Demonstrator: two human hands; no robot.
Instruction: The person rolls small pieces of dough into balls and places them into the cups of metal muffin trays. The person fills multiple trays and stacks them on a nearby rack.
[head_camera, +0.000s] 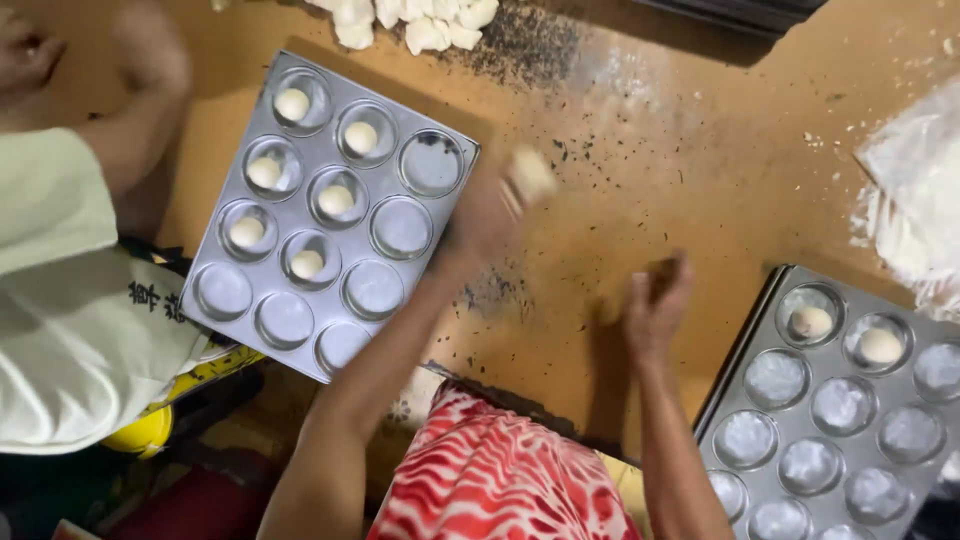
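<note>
My left hand (490, 215) is blurred with motion and holds a pale ball of dough (530, 175) just right of a grey metal muffin tray (215, 255). Several of that tray's cups hold small dough balls (292, 103); the cups along its right and lower sides hold none. My right hand (655, 305) hovers over the brown table with its fingers curled; whether it holds anything is hidden. A second floured muffin tray (745, 345) lies at the lower right with two dough balls (812, 321) in its top cups.
A pile of cut dough pieces (410, 22) lies at the top edge. A floured white heap (915, 190) sits at the far right. Another person in a pale green top (50, 200) works at the left. Dark specks and flour dust the brown tabletop (640, 130).
</note>
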